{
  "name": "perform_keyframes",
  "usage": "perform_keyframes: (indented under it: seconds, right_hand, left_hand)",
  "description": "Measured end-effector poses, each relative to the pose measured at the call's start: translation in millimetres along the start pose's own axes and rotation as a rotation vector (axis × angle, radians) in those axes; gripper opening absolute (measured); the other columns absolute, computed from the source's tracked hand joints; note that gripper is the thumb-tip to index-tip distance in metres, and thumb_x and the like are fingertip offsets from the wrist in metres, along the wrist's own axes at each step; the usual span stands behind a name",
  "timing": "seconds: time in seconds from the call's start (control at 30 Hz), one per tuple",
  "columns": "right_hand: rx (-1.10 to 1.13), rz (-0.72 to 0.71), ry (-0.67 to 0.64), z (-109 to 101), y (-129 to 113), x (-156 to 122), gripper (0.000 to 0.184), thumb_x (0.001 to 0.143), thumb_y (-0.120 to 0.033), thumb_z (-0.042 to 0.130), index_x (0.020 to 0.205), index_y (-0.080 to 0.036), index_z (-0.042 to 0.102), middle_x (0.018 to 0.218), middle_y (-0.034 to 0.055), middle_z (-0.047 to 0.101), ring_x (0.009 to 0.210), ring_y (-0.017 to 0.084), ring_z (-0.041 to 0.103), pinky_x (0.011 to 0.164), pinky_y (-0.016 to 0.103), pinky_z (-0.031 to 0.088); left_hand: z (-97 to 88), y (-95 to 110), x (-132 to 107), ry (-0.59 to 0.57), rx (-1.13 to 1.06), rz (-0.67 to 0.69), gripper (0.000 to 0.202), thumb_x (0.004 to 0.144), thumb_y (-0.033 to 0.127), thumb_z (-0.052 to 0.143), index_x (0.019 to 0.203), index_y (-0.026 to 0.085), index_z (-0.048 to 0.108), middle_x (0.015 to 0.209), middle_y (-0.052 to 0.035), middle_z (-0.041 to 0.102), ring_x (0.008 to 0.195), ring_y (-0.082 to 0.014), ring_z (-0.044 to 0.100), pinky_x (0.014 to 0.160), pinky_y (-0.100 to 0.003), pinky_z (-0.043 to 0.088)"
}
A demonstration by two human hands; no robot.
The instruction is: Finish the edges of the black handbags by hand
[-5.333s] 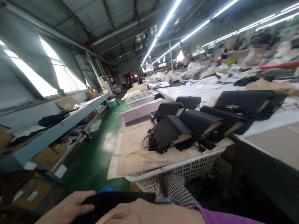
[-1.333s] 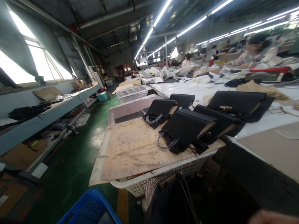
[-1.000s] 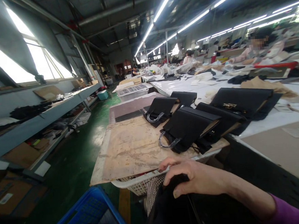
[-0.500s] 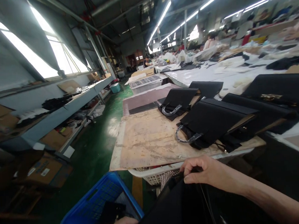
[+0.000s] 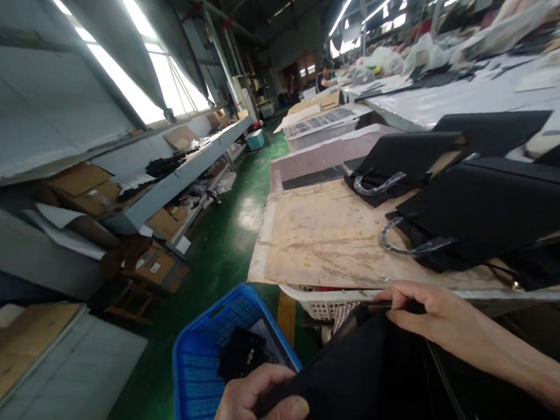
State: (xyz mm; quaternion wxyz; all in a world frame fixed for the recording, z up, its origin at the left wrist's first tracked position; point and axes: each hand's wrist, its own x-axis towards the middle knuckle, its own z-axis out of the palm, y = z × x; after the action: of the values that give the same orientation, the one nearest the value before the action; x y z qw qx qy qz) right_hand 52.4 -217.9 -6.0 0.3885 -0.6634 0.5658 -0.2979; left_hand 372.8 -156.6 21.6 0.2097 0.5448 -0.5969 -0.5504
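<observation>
A black handbag [image 5: 363,377], partly cut off by the lower edge of the view, is held between my two hands. My left hand [image 5: 259,403] pinches its left edge, thumb on top. At its upper right edge, my right hand [image 5: 426,315] grips with thumb and fingers closed. Beyond lie several black handbags [image 5: 495,208] on a worn tan board [image 5: 315,239]; two show handles wrapped in clear plastic [image 5: 417,248]. Below and left stands a blue plastic basket [image 5: 195,363] with a small black piece with metal fittings [image 5: 242,353] inside.
Under the board is a white plastic basket [image 5: 323,308]. A green floor aisle [image 5: 215,240] runs along a shelf bench [image 5: 187,184] with cardboard boxes [image 5: 157,266]. At right, a long white table [image 5: 468,94] carries plastic bags and black pieces. A person [image 5: 323,79] is far off.
My view has turned left, so the scene sits further right. More of my left hand and the blue basket now shows. Both hands still grip the black handbag.
</observation>
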Motion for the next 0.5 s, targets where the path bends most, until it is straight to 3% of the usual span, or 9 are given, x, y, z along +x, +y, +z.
perform_keyframes:
  seconds: [0.23,0.5]
  right_hand:
    - [0.037,0.033,0.023,2.1,3.0,-5.6,0.028,0.081,-0.044,0.059,0.063,-0.023,0.052,0.101,0.0086,0.075,0.094,0.033,0.068,0.077,0.037,0.050]
    - [0.035,0.061,0.055,0.5,-0.2,-13.8,0.032,0.080,-0.047,0.060,0.061,-0.023,0.050,0.108,0.0101,0.073,0.100,0.034,0.067,0.082,0.039,0.050]
  left_hand:
    - [6.9,-4.8,-9.9,0.100,-0.132,-0.018,0.040,0.081,0.053,0.070,0.090,0.015,0.073,0.078,-0.0034,0.070,0.073,-0.0157,0.059,0.067,-0.023,0.042]
    - [14.8,-0.1,-9.1,0.160,-0.124,-0.013,0.023,0.079,0.037,0.071,0.080,0.014,0.068,0.073,-0.0013,0.066,0.068,-0.0134,0.054,0.063,-0.022,0.040]
